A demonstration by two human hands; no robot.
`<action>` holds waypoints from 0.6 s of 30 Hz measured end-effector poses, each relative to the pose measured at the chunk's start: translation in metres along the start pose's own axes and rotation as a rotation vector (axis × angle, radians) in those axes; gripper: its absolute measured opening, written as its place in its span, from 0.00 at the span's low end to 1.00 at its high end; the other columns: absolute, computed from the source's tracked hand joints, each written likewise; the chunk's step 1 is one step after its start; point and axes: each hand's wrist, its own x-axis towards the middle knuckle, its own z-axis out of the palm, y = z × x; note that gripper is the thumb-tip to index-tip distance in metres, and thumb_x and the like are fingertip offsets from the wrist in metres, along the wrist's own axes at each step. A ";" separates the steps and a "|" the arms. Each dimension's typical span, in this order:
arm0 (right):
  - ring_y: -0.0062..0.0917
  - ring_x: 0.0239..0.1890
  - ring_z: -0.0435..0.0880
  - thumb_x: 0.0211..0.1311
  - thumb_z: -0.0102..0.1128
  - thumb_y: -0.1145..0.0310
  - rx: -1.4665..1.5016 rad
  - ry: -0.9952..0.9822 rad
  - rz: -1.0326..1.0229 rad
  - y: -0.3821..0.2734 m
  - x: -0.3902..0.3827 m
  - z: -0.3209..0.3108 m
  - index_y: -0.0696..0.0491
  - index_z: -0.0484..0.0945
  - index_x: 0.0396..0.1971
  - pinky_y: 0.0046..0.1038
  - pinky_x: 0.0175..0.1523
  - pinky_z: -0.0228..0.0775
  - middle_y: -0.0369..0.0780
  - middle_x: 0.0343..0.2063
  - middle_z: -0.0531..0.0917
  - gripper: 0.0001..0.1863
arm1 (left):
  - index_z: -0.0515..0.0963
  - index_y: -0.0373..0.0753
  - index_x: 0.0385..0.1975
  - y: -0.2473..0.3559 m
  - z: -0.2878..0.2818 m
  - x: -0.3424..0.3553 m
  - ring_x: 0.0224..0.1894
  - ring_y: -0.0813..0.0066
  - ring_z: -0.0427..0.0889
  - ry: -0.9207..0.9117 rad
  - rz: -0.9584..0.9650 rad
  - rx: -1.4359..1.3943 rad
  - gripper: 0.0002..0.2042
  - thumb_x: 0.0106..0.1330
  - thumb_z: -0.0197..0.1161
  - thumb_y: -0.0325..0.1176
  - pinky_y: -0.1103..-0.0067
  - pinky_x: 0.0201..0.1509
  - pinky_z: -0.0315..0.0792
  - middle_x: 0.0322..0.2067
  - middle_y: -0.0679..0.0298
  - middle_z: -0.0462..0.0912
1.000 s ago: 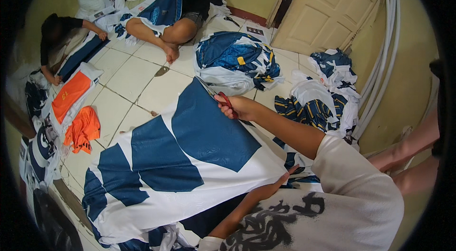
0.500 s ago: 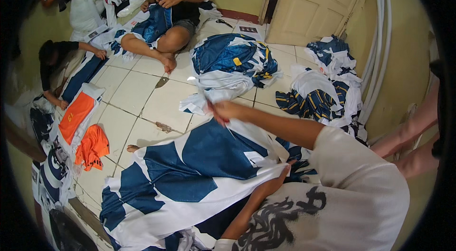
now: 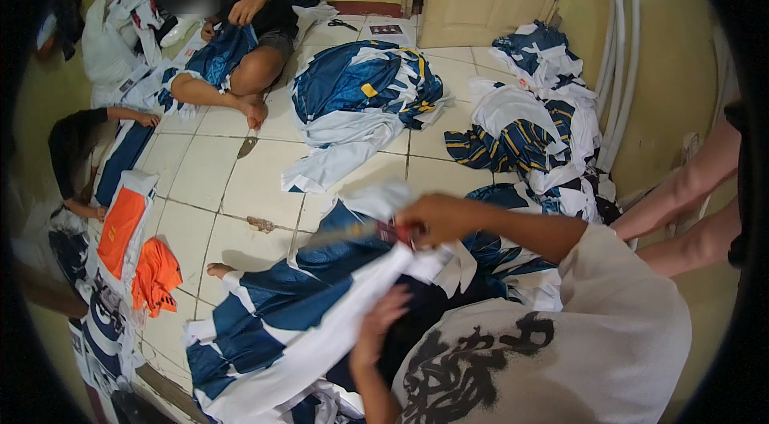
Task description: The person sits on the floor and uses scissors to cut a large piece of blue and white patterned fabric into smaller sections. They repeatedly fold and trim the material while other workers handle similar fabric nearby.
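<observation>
My right hand (image 3: pixel 439 220) is closed round the handles of a pair of scissors (image 3: pixel 398 233). Their blades point left and are smeared by motion. Below it, my left hand (image 3: pixel 380 321) hovers over the cloth's near edge, fingers apart and a little blurred, with nothing visible in them. A large blue and white fabric sheet (image 3: pixel 268 308) drapes across my lap and slopes down to the lower left. White cloth folds up just under the scissors.
A tied bundle of blue garments (image 3: pixel 360 87) lies ahead, with striped cloth piles (image 3: pixel 521 131) to its right. Orange pieces (image 3: pixel 154 276) lie at left. One co-worker (image 3: pixel 256 23) sits handling blue cloth; another (image 3: pixel 80 143) is further left. Someone's bare legs (image 3: pixel 681 191) stand at right.
The scissors have swung from pointing up to pointing left, as my right hand moved right and down. My left hand has let go of the cloth's edge and moved left. The view has shifted.
</observation>
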 end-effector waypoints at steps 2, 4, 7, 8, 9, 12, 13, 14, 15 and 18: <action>0.29 0.25 0.80 0.46 0.65 0.66 0.056 0.212 -0.033 0.010 0.023 -0.044 0.51 0.79 0.32 0.32 0.33 0.71 0.40 0.23 0.80 0.12 | 0.58 0.29 0.65 0.031 -0.070 -0.051 0.64 0.52 0.68 0.252 0.692 -0.811 0.38 0.67 0.53 0.57 0.60 0.69 0.62 0.65 0.44 0.62; 0.28 0.20 0.78 0.49 0.66 0.64 -0.140 0.538 -0.176 0.011 0.053 -0.085 0.53 0.75 0.27 0.31 0.29 0.69 0.39 0.19 0.79 0.11 | 0.72 0.31 0.55 0.081 -0.152 -0.105 0.61 0.54 0.71 0.417 1.020 -0.534 0.24 0.69 0.57 0.45 0.60 0.70 0.61 0.56 0.46 0.74; 0.34 0.23 0.80 0.48 0.67 0.61 0.047 0.747 -0.206 -0.011 0.105 -0.141 0.58 0.74 0.24 0.34 0.32 0.69 0.46 0.20 0.79 0.15 | 0.77 0.35 0.44 0.178 -0.253 -0.148 0.45 0.64 0.80 0.767 1.093 -0.592 0.14 0.70 0.56 0.40 0.69 0.58 0.73 0.38 0.57 0.83; 0.37 0.25 0.81 0.47 0.67 0.62 -0.096 0.935 -0.290 -0.022 0.120 -0.159 0.59 0.75 0.25 0.34 0.33 0.70 0.47 0.21 0.80 0.15 | 0.76 0.36 0.42 0.217 -0.272 -0.154 0.41 0.66 0.80 0.874 1.049 -0.420 0.13 0.70 0.56 0.40 0.72 0.53 0.74 0.35 0.59 0.82; 0.38 0.25 0.81 0.46 0.67 0.63 -0.019 0.976 -0.291 -0.031 0.129 -0.175 0.59 0.77 0.27 0.33 0.34 0.71 0.48 0.22 0.81 0.15 | 0.75 0.36 0.41 0.257 -0.281 -0.158 0.37 0.67 0.80 1.149 0.965 -0.314 0.12 0.70 0.57 0.40 0.74 0.49 0.76 0.33 0.61 0.81; 0.37 0.26 0.82 0.46 0.68 0.63 -0.068 1.143 -0.368 -0.044 0.132 -0.204 0.59 0.78 0.29 0.32 0.34 0.71 0.47 0.23 0.82 0.15 | 0.73 0.33 0.43 0.327 -0.242 -0.181 0.41 0.67 0.78 1.042 1.156 0.044 0.14 0.71 0.56 0.39 0.78 0.49 0.74 0.37 0.57 0.79; 0.37 0.25 0.82 0.47 0.69 0.63 -0.060 1.196 -0.414 -0.044 0.129 -0.208 0.59 0.78 0.29 0.32 0.34 0.71 0.47 0.23 0.82 0.15 | 0.73 0.31 0.45 0.338 -0.217 -0.190 0.44 0.66 0.77 1.165 1.231 0.143 0.15 0.72 0.55 0.38 0.78 0.51 0.73 0.40 0.54 0.79; 0.35 0.26 0.82 0.48 0.69 0.64 -0.074 1.229 -0.482 -0.039 0.120 -0.204 0.59 0.79 0.31 0.31 0.34 0.72 0.47 0.23 0.82 0.15 | 0.72 0.29 0.48 0.338 -0.190 -0.200 0.48 0.64 0.76 1.247 1.251 0.215 0.17 0.72 0.55 0.39 0.75 0.53 0.71 0.44 0.52 0.78; 0.34 0.25 0.81 0.48 0.70 0.64 -0.048 1.194 -0.415 -0.032 0.108 -0.198 0.59 0.79 0.32 0.30 0.34 0.72 0.46 0.23 0.82 0.16 | 0.70 0.26 0.50 0.324 -0.164 -0.209 0.52 0.63 0.75 1.352 1.328 0.360 0.20 0.72 0.54 0.40 0.73 0.56 0.70 0.48 0.49 0.76; 0.30 0.23 0.77 0.50 0.71 0.63 -0.040 1.245 -0.431 0.000 0.071 -0.149 0.58 0.78 0.34 0.29 0.33 0.71 0.45 0.23 0.81 0.16 | 0.70 0.27 0.55 0.250 -0.108 -0.223 0.55 0.62 0.73 1.495 1.377 0.312 0.26 0.69 0.56 0.47 0.69 0.58 0.66 0.53 0.49 0.74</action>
